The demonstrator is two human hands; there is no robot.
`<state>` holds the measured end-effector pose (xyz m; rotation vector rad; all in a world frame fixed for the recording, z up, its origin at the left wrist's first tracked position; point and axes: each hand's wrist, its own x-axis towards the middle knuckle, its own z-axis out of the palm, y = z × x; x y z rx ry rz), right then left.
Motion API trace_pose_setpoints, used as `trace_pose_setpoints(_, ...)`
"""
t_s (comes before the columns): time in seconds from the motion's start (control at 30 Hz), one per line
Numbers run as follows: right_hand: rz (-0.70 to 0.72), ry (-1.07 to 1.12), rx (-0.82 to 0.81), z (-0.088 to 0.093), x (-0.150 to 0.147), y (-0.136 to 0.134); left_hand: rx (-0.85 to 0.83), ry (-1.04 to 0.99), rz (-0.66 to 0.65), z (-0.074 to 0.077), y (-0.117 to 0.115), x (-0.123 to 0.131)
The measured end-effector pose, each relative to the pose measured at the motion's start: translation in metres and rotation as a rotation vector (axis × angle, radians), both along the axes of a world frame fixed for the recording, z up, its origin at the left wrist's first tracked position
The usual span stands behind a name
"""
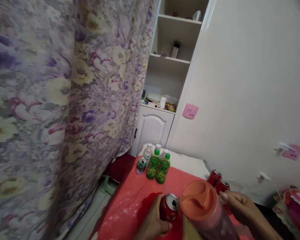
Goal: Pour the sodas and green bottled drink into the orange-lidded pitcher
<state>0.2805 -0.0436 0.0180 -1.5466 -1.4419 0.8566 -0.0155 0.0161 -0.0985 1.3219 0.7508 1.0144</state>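
My left hand (152, 221) is wrapped round an opened red drink can (169, 207), tilted toward a clear pitcher with an orange lid (200, 201). My right hand (242, 208) holds the side of that pitcher, fingers curled against it. Both are over a table covered with a red plastic sheet (130, 210). Two more red cans (218, 181) stand just behind the pitcher near the wall.
Two green bottles (158, 168), clear white-capped bottles (148, 151) and a small can (141, 165) stand at the table's far end. A floral curtain (52, 100) hangs on the left. A white cupboard with shelves (153, 128) is behind; a pink note (190, 111) sticks on the wall.
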Motion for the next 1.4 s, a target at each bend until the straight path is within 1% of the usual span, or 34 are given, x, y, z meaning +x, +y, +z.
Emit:
trace_pose_setpoints(0.17, -0.004, -0.020, 0.012, -0.002, 0.001, 0.001, 0.000, -0.003, -0.005, -0.001, 0.001, 0.000)
trace_pose_setpoints(0.33, 0.017, 0.004, 0.001, -0.005, 0.003, 0.002, -0.003, 0.001, -0.009, -0.001, -0.001, 0.000)
trace_pose_setpoints(0.53, 0.007, -0.039, 0.024, -0.007, 0.005, 0.002, -0.011, 0.007, -0.020, -0.011, 0.002, 0.002)
trace_pose_setpoints(0.63, 0.007, -0.017, 0.014, -0.006, 0.003, 0.002, 0.001, -0.008, -0.016, -0.015, 0.004, 0.003)
trace_pose_setpoints(0.83, 0.013, 0.003, 0.004, 0.000, -0.002, -0.001, -0.005, -0.003, -0.020, -0.014, 0.004, 0.001)
trace_pose_setpoints(1.03, 0.040, 0.058, -0.008, 0.005, -0.009, 0.000, 0.005, 0.008, -0.025, -0.019, 0.007, 0.001)
trace_pose_setpoints(1.1, 0.044, 0.058, -0.002, 0.006, -0.011, 0.000, 0.017, 0.008, -0.023, -0.017, 0.008, 0.002)
trace_pose_setpoints(1.17, 0.043, 0.054, 0.003, 0.008, -0.013, -0.001, 0.009, 0.011, -0.024, -0.012, 0.006, 0.001)
trace_pose_setpoints(1.3, 0.042, 0.024, 0.037, 0.014, -0.018, -0.002, -0.066, -0.013, -0.068, -0.001, 0.003, -0.001)
trace_pose_setpoints(1.4, 0.038, 0.021, 0.055, 0.019, -0.021, -0.003, -0.072, -0.029, -0.081, -0.002, 0.004, -0.002)
